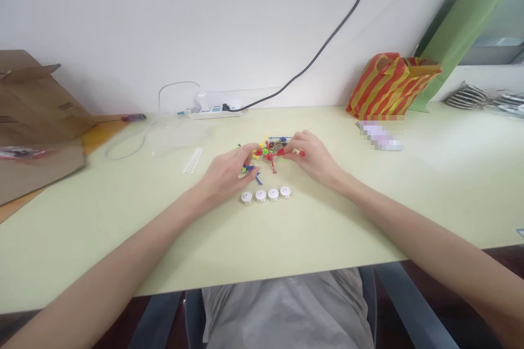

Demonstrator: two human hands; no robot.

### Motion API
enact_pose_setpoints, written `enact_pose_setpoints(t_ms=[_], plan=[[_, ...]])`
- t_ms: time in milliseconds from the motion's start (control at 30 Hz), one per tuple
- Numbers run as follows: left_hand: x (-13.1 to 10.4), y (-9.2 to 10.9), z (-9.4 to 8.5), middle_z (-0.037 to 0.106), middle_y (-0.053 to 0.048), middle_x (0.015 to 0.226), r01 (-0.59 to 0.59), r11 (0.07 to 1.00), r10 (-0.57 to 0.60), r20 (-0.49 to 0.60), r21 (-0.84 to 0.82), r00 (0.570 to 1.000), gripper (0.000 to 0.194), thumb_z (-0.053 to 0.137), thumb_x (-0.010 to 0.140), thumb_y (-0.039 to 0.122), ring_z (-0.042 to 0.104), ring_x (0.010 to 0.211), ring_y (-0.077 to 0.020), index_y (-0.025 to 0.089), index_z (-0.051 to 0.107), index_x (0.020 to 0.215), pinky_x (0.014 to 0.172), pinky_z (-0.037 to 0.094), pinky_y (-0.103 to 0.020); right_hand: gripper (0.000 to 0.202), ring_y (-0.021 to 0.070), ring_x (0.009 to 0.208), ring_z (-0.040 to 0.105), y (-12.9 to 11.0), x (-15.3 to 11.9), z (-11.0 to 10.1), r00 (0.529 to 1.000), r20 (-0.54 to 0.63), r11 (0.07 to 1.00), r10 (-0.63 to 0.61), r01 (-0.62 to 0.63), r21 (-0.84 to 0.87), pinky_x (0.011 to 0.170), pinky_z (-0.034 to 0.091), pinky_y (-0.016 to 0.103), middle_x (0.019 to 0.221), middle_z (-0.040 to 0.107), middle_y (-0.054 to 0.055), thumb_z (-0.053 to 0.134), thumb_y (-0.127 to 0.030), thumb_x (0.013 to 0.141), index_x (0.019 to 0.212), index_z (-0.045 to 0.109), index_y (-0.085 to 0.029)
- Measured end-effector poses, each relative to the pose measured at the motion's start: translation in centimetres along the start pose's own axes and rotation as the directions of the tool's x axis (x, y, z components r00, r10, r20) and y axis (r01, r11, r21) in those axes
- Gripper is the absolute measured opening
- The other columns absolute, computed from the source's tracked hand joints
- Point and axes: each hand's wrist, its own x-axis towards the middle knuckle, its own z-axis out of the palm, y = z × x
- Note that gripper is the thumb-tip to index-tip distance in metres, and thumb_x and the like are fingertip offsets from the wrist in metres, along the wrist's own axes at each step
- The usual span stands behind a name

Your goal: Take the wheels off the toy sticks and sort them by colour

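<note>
Four white-capped jars (261, 195) are standing nearer me than my grips. Left grip (225, 169): thumb and fingers parting around coloured plastic pieces (269, 157), lying between both grips. Right grip (313, 155) is touching a red piece (303, 154); cannot tell whether clamping. Power strip (213, 114) is lying beyond.

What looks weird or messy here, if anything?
The pale thing in front of the striped bag looks odd: blocky squares cover it, so I can't tell what it is. The colourful pieces by the left hand and right hand lie jumbled, unlike the neat row of round white things. I see nothing spilled.
</note>
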Motion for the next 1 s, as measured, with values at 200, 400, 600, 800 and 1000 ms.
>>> enact_pose_setpoints(t_ms=[200,400,600,800,1000], plan=[[0.1,0.7,0.9,0.073,-0.005,0.111,-0.124,0.971,0.112,-0.073,-0.202,0.991,0.027,0.058,0.106,0.037,0.07,0.097,-0.0198,0.023,0.062,0.128,0.086,0.053,-0.033,0.022,0.0207,0.085,0.067,-3.8,-0.7,0.5,0.978,0.154,0.867,0.139,-0.196,0.459,0.083,0.05,0.034,0.087,0.077,0.004,0.078,-0.039,0.091,0.081,0.076,-0.019],[0.2,1.0,1.0,0.074,-0.007,0.105,-0.268,0.959,0.256,-0.127,-0.087,0.958,0.018,0.051,0.109,0.029,0.067,0.093,-0.021,0.02,0.067,0.11,0.081,0.051,-0.033,0.027,0.0193,0.08,0.07,-4.7,-0.8,0.7,0.97,0.189,0.762,0.151,-0.236,0.602,0.081,0.055,0.035,0.083,0.076,0.003,0.084,-0.044,0.086,0.084,0.073,-0.019],[0.3,1.0,0.7,0.073,-0.006,0.098,-0.179,0.971,0.171,-0.068,-0.155,0.983,0.018,0.054,0.107,0.03,0.065,0.087,-0.0201,0.019,0.067,0.103,0.077,0.049,-0.033,0.031,0.0207,0.091,0.075,-4.8,-1.0,0.5,0.954,0.258,0.591,0.152,-0.297,0.75,0.086,0.058,0.036,0.096,0.079,0.006,0.087,-0.041,0.084,0.103,0.074,-0.019],[0.2,1.9,0.1,0.073,0.002,0.095,0.057,0.865,0.017,0.143,-0.498,0.99,0.017,0.075,0.095,0.038,0.065,0.086,-0.0158,0.022,0.072,0.096,0.078,0.048,-0.029,0.025,0.0174,0.079,0.071,-4.4,-1.2,0.9,0.918,0.39,0.524,0.074,-0.369,0.768,0.072,0.056,0.031,0.094,0.079,0.006,0.082,-0.039,0.09,0.103,0.081,-0.018],[0.1,3.1,-0.1,0.071,0.001,0.089,0.044,0.858,0.0,0.087,-0.512,0.996,0.02,0.075,0.094,0.04,0.062,0.082,-0.0154,0.021,0.071,0.094,0.075,0.047,-0.029,0.02,0.0142,0.064,0.066,-4.4,-1.0,0.4,0.912,0.41,0.455,0.02,-0.374,0.808,0.062,0.051,0.028,0.077,0.074,0.002,0.087,-0.034,0.086,0.095,0.079,-0.017]])
